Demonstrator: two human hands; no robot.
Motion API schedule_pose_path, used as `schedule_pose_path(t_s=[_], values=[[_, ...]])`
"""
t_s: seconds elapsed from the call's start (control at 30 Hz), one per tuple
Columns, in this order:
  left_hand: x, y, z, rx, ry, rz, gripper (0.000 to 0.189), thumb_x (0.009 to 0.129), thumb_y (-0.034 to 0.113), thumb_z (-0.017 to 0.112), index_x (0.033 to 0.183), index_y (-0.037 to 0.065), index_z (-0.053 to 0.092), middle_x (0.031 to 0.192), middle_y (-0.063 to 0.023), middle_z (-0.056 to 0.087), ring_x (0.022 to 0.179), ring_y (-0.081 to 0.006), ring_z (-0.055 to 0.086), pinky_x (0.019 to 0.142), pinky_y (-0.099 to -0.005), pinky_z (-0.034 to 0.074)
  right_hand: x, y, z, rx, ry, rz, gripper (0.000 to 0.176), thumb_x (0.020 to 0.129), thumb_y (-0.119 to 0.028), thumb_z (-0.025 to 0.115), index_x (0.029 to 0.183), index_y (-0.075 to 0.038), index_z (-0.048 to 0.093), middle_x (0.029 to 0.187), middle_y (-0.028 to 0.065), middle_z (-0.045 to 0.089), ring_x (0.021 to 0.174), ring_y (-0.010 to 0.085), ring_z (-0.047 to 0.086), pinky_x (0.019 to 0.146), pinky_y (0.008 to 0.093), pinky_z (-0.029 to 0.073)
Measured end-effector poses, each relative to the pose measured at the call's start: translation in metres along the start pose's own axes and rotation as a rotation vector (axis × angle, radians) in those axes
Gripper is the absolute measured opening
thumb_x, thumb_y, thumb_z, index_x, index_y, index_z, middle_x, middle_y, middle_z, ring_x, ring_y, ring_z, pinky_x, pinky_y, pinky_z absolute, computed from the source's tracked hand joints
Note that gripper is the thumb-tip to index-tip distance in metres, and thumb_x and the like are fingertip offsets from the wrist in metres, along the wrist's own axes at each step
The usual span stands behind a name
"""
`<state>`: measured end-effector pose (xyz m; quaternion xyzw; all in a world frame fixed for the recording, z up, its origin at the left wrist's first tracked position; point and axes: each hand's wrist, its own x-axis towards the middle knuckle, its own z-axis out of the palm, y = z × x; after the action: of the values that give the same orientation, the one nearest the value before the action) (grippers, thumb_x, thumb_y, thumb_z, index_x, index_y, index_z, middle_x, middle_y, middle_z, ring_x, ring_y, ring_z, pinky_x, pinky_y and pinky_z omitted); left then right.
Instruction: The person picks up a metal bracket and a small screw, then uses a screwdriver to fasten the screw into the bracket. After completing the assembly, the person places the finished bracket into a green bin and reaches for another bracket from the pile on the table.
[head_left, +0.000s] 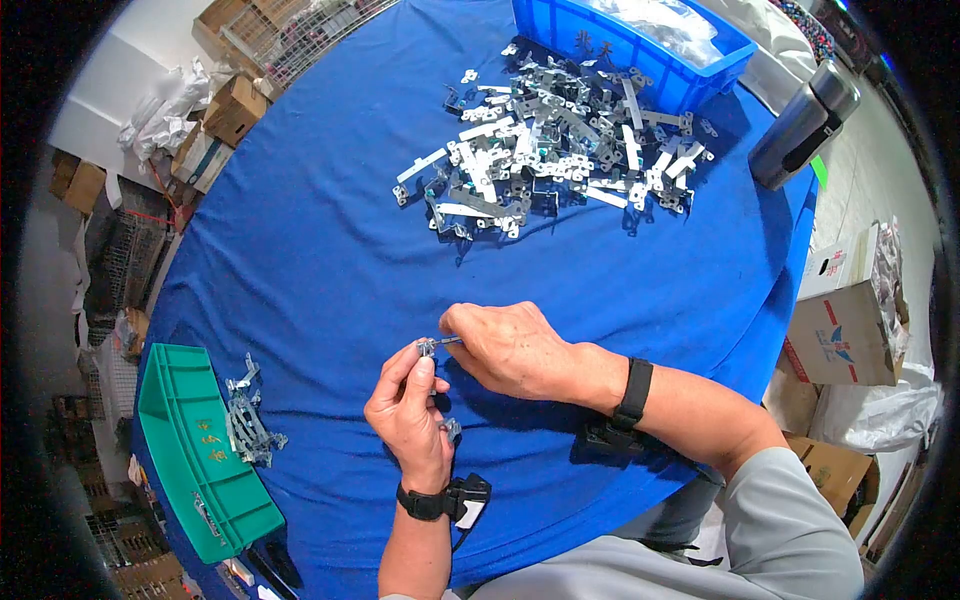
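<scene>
A small metal part [427,348] is pinched between the thumb and fingers of my left hand [408,400], which is closed around it. My right hand [510,350] is closed on a thin metal tool [451,341], whose tip reaches the part. Another bit of metal [451,429] shows beside my left palm; how it is held cannot be made out. Both hands are over the blue cloth [340,250]. Beyond them lies a large pile of metal brackets [560,140].
At the left, a green bin [205,450] stands beside a smaller group of metal parts [250,415]. A blue crate [640,50] holding plastic bags is at the back, with a steel bottle [804,125] to its right. Cardboard boxes [840,330] stand off the table's right side.
</scene>
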<state>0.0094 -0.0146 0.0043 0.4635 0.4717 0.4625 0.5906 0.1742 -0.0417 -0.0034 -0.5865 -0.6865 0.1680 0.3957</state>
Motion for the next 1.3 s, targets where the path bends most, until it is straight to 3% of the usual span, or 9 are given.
schedule_pose_path(t_s=[0.17, 0.23, 0.4, 0.47, 0.57, 0.73, 0.83, 1.3], values=[[0.0, 0.0, -0.001, -0.014, -0.013, -0.003, 0.018, 0.088, -0.002, 0.068, 0.106, -0.003, 0.071, 0.105, -0.0101, 0.069, 0.069, -0.0086, 0.062, 0.055, -0.018, 0.048, 0.0, -0.001, -0.001, -0.071, -0.049, -0.017, 0.018, 0.091, -0.017, 0.065, 0.094, -0.006, 0.051, 0.078, 0.0113, 0.062, 0.071, 0.0334, 0.065, 0.054, 0.0457, 0.047], [0.001, -0.001, 0.0, -0.019, -0.008, 0.002, 0.018, 0.088, -0.003, 0.067, 0.105, -0.003, 0.071, 0.106, -0.0104, 0.069, 0.069, -0.0088, 0.062, 0.056, -0.0185, 0.049, 0.0, -0.001, 0.0, 0.012, 0.07, -0.047, 0.018, 0.091, -0.017, 0.065, 0.091, -0.006, 0.05, 0.074, 0.0103, 0.058, 0.068, 0.0325, 0.064, 0.052, 0.0449, 0.046], [0.001, -0.004, -0.001, -0.018, -0.016, 0.017, 0.018, 0.088, -0.004, 0.067, 0.105, -0.004, 0.071, 0.107, -0.0116, 0.069, 0.074, -0.0096, 0.063, 0.06, -0.0204, 0.053, 0.0, 0.001, 0.002, -0.058, 0.009, -0.033, 0.018, 0.093, -0.019, 0.063, 0.088, -0.006, 0.051, 0.072, 0.0098, 0.057, 0.067, 0.032, 0.063, 0.051, 0.0446, 0.045], [0.002, -0.008, 0.001, 0.019, -0.02, 0.093, 0.019, 0.089, 0.002, 0.068, 0.108, 0.0, 0.071, 0.096, -0.0065, 0.072, 0.064, -0.0079, 0.063, 0.045, -0.0165, 0.041, -0.001, 0.0, 0.0, -0.102, -0.025, -0.021, 0.019, 0.093, -0.02, 0.063, 0.088, -0.006, 0.051, 0.073, 0.0099, 0.057, 0.067, 0.0321, 0.063, 0.052, 0.0448, 0.046], [0.001, -0.005, 0.001, 0.021, -0.02, 0.084, 0.02, 0.088, 0.001, 0.068, 0.108, 0.0, 0.071, 0.096, -0.0069, 0.072, 0.064, -0.0079, 0.063, 0.047, -0.0166, 0.043, 0.0, 0.001, 0.001, -0.133, -0.058, -0.014, 0.018, 0.094, -0.02, 0.062, 0.088, -0.007, 0.052, 0.073, 0.0103, 0.058, 0.068, 0.0327, 0.063, 0.052, 0.0451, 0.046], [0.003, -0.011, 0.001, -0.007, -0.017, 0.111, 0.02, 0.088, 0.001, 0.068, 0.108, -0.001, 0.071, 0.097, -0.0074, 0.072, 0.064, -0.0077, 0.063, 0.047, -0.0164, 0.041, 0.0, 0.0, 0.004, -0.036, 0.085, -0.054, 0.019, 0.092, -0.019, 0.064, 0.084, -0.007, 0.052, 0.073, 0.0099, 0.056, 0.064, 0.0312, 0.061, 0.05, 0.0434, 0.045], [0.002, -0.007, 0.001, 0.013, -0.015, 0.103, 0.019, 0.089, 0.001, 0.067, 0.108, 0.0, 0.071, 0.095, -0.0071, 0.072, 0.064, -0.0079, 0.064, 0.045, -0.0162, 0.039, 0.0, 0.003, 0.003, -0.119, 0.009, -0.069, 0.02, 0.093, -0.021, 0.06, 0.086, -0.005, 0.051, 0.073, 0.012, 0.058, 0.064, 0.036, 0.062, 0.05, 0.0474, 0.047], [0.004, -0.011, -0.001, -0.02, -0.024, 0.09, 0.02, 0.089, 0.002, 0.067, 0.109, -0.001, 0.07, 0.097, -0.0084, 0.072, 0.066, -0.0091, 0.065, 0.046, -0.0162, 0.041, 0.001, 0.001, 0.002, -0.024, 0.056, -0.051, 0.015, 0.091, -0.017, 0.061, 0.088, -0.006, 0.051, 0.079, 0.0109, 0.054, 0.071, 0.0332, 0.062, 0.053, 0.0468, 0.048]])
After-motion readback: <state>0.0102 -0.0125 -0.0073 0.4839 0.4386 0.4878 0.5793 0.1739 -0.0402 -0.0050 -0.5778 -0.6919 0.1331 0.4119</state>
